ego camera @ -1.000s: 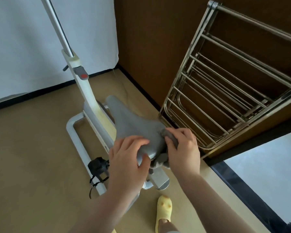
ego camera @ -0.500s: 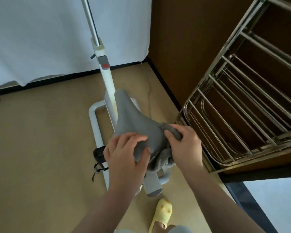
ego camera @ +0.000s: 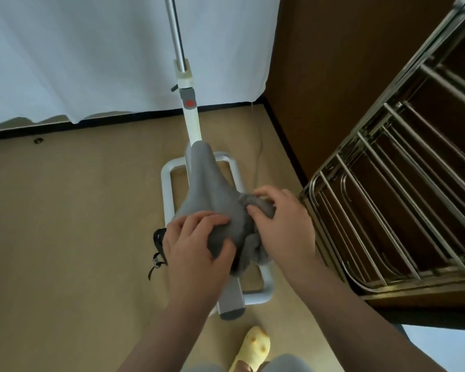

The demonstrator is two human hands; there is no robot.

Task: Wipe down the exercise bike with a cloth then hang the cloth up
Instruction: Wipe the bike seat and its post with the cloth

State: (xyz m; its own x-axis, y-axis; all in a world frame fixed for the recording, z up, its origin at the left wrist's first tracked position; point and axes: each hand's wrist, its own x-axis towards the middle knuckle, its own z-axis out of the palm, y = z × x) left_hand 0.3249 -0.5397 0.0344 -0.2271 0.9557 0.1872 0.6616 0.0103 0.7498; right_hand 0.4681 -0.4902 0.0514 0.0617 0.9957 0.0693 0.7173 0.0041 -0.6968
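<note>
Cloth (ego camera: 255, 210) bunched in right hand (ego camera: 282, 226) at saddle (ego camera: 210, 194) edge, left hand (ego camera: 196, 245) gripping saddle's rear.

The upper end of the exercise bike's chrome post (ego camera: 175, 30) runs off the top edge, so the handlebars are out of view. The rear of the grey saddle (ego camera: 208, 189) is covered by the left hand (ego camera: 196, 251) and right hand (ego camera: 282, 226). Most of the grey cloth (ego camera: 258, 208) is hidden under the right hand. The black pedal (ego camera: 157, 242) on the left is largely behind the left hand. The metal drying rack (ego camera: 387, 189) is cut off at the right edge. The yellow slipper (ego camera: 254, 345) is cropped at the bottom edge.
</note>
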